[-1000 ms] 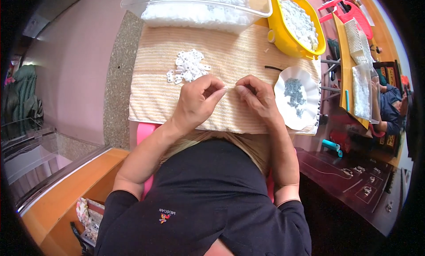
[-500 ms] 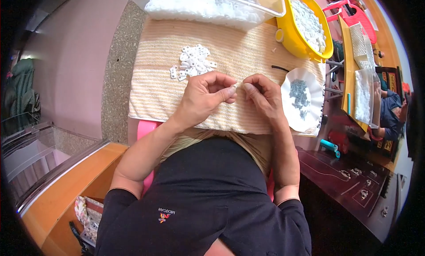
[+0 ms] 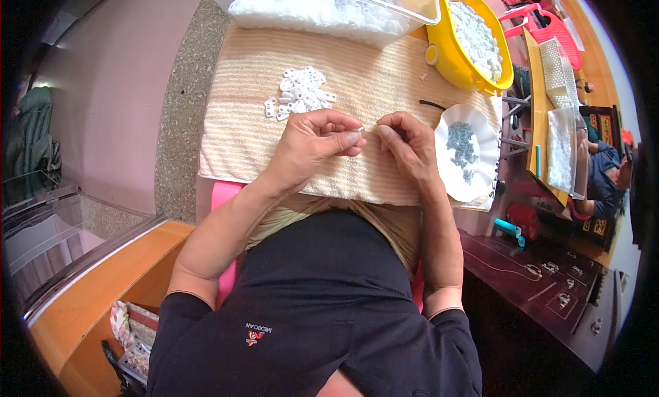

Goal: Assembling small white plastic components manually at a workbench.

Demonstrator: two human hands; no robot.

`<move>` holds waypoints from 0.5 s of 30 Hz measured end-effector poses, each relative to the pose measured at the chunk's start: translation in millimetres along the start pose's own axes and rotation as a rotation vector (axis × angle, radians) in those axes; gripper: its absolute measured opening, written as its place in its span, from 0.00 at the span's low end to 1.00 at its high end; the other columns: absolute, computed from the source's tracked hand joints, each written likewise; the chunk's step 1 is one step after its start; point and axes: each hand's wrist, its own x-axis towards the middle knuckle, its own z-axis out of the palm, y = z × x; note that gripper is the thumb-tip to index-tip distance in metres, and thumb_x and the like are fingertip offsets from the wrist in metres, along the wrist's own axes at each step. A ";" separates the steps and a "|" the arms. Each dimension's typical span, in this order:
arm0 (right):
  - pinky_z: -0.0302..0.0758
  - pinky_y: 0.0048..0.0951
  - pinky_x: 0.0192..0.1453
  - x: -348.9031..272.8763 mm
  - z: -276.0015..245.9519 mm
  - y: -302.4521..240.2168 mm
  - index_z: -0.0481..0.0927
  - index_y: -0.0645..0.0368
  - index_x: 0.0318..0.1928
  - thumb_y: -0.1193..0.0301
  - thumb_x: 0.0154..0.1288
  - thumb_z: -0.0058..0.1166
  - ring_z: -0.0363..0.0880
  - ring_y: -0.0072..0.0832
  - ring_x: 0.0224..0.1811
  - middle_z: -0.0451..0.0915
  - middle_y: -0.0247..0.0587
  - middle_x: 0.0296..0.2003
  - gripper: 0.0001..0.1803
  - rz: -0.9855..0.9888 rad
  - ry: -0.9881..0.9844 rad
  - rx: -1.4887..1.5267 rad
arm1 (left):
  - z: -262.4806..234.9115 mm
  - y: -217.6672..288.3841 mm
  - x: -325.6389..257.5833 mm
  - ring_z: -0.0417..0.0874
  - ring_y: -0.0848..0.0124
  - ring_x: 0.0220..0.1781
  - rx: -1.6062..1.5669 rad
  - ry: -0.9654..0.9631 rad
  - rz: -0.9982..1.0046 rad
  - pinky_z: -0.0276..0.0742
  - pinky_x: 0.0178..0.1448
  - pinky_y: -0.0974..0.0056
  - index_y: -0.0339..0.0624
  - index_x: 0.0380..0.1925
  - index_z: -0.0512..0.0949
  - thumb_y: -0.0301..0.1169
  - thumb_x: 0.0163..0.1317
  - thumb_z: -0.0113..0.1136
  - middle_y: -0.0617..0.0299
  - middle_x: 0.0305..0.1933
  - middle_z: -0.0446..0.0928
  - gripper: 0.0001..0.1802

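My left hand (image 3: 310, 146) pinches a small white plastic piece (image 3: 361, 129) between thumb and forefinger; only its tip shows. Facing it, a short gap away, my right hand (image 3: 410, 148) is closed in a pinch, and what lies between its fingertips is hidden or too small to make out. Both hands hover over a striped towel (image 3: 237, 146). Just beyond my left hand lies a loose pile of small white plastic pieces with holes (image 3: 303, 89). Beside my right hand stands a white fluted dish (image 3: 489, 146) holding many small dark grey parts (image 3: 462, 146).
A clear bin (image 3: 322, 37) of white pieces stands at the far edge, with a yellow tub (image 3: 446, 61) of more to its right. A thin black strip (image 3: 432, 104) lies near the dish. At far right another person (image 3: 605, 170) sits by a wooden table (image 3: 534, 122).
My two hands have drawn slightly apart, the left shifting a little to the left with the white piece. The whole view has also shifted slightly.
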 end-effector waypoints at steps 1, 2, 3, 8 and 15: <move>0.67 0.16 0.29 -0.4 -0.1 -0.8 0.77 0.64 0.40 0.74 0.69 0.53 0.69 0.13 0.24 0.73 0.28 0.22 0.05 0.008 -0.002 0.010 | 0.2 0.1 -0.5 0.85 0.70 0.40 0.015 -0.004 -0.020 0.82 0.47 0.68 0.31 0.41 0.79 0.21 0.61 0.61 0.54 0.38 0.82 0.08; 0.67 0.16 0.29 -0.6 -0.2 0.0 0.77 0.64 0.40 0.74 0.69 0.53 0.69 0.13 0.24 0.73 0.28 0.22 0.05 0.008 -0.001 0.010 | 0.6 -0.1 -0.9 0.85 0.70 0.40 0.030 -0.007 -0.041 0.82 0.47 0.68 0.31 0.40 0.79 0.21 0.61 0.61 0.54 0.37 0.82 0.08; 0.67 0.16 0.29 -1.0 -0.2 1.4 0.77 0.64 0.40 0.74 0.69 0.53 0.69 0.13 0.24 0.74 0.28 0.22 0.05 0.006 0.005 0.018 | 1.1 -0.6 -1.1 0.85 0.70 0.40 0.031 -0.009 -0.043 0.82 0.47 0.68 0.31 0.40 0.79 0.21 0.61 0.61 0.54 0.37 0.82 0.08; 0.67 0.16 0.30 -1.7 0.8 4.8 0.77 0.64 0.40 0.75 0.68 0.52 0.69 0.13 0.25 0.74 0.28 0.23 0.05 0.007 0.036 0.016 | 4.7 0.2 -2.4 0.84 0.71 0.38 0.130 -0.023 0.007 0.82 0.46 0.69 0.30 0.40 0.79 0.23 0.61 0.62 0.54 0.36 0.82 0.09; 0.71 0.17 0.32 -4.3 6.9 10.6 0.78 0.64 0.40 0.74 0.68 0.55 0.73 0.15 0.27 0.77 0.30 0.27 0.06 -0.015 0.032 0.195 | 3.3 -2.1 -2.2 0.82 0.74 0.37 0.107 0.000 0.009 0.81 0.44 0.70 0.32 0.40 0.78 0.24 0.62 0.61 0.58 0.36 0.81 0.08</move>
